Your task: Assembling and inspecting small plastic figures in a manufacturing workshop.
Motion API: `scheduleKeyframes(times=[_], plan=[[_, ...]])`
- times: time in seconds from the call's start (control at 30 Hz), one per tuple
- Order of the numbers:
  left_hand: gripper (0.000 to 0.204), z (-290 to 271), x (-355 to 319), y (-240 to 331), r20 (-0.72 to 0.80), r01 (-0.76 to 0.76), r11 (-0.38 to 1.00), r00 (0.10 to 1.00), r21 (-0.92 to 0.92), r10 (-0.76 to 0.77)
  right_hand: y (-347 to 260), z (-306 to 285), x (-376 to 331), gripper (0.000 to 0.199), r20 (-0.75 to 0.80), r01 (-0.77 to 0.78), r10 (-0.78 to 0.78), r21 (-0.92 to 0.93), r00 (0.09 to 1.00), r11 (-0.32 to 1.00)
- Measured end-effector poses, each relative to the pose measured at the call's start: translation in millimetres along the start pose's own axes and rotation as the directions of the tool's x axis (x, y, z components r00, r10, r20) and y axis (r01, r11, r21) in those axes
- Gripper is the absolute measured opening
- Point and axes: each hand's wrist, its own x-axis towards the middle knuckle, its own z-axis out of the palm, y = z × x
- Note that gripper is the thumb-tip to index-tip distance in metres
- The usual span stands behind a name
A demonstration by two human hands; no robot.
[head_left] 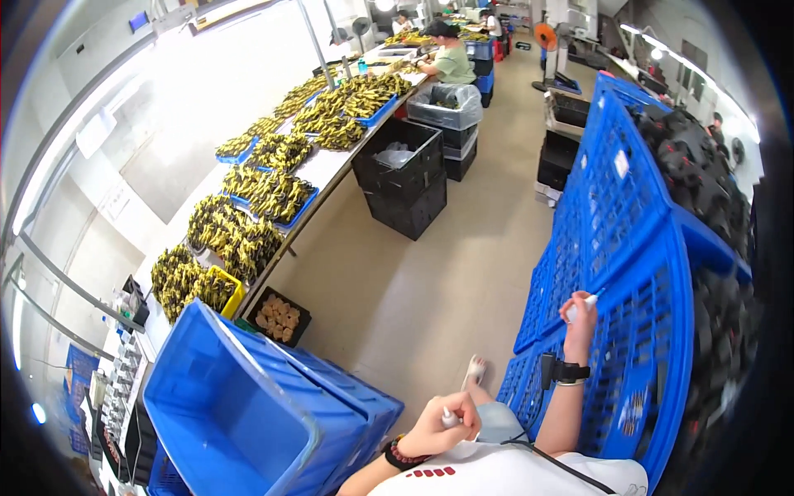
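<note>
My left hand (pixel 437 426), a beaded bracelet at its wrist, is held low in front of my white shirt. Its fingers are curled round a small white piece (pixel 449 417), and only a rounded end of that shows. My right hand (pixel 581 318) is raised beside the blue crates. Gripped in it is a small white bottle (pixel 579 309) with a thin blue tip pointing up and right. A dark watch-like band (pixel 564 369) circles the right wrist. Closest to the right hand is the wall of a blue slatted crate (pixel 633 318); the two seem apart.
An open blue bin (pixel 240 413) stands at my left. Along the workbench (pixel 308 217) lie heaps of yellow-and-black parts (pixel 273 194) in trays. Black crates (pixel 403 186) are stacked in the aisle. Dark parts (pixel 691 157) fill the blue crates at right. A person (pixel 451 62) sits farther off.
</note>
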Motion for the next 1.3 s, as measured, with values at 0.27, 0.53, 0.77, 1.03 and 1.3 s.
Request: scheduleKeyframes(times=[0.27, 0.53, 0.77, 1.03, 1.3], plan=[[0.011, -36, 260, -18, 0.044, 0.048, 0.993, 0.998, 0.103, -0.053, 18, 62, 236, 0.010, 0.116, -0.103, 0.105, -0.026, 0.988, 0.994], [0.012, -100, 451, -39, -0.211, 0.134, 0.968, 0.974, 0.212, -0.088, 35, 128, 461, 0.011, 0.196, -0.060, 0.056, 0.014, 0.979, 0.998], [0.012, -219, 661, -40, -0.501, 0.107, 0.986, 0.865, 0.126, -0.030, 55, 159, 676, 0.010, 0.134, -0.054, 0.058, -0.036, 0.989, 0.998], [0.013, -227, 1001, -37, -0.022, 0.113, 0.968, 0.994, 0.225, -0.111, 43, 160, 916, 0.011, -0.064, 0.096, -0.100, -0.059, 0.993, 0.994], [0.011, -246, 1270, -69, 0.084, 0.151, 0.943, 0.980, 0.296, -0.183, 93, 179, 1143, 0.009, -0.127, -0.113, 0.116, 0.032, 0.985, 0.993]])
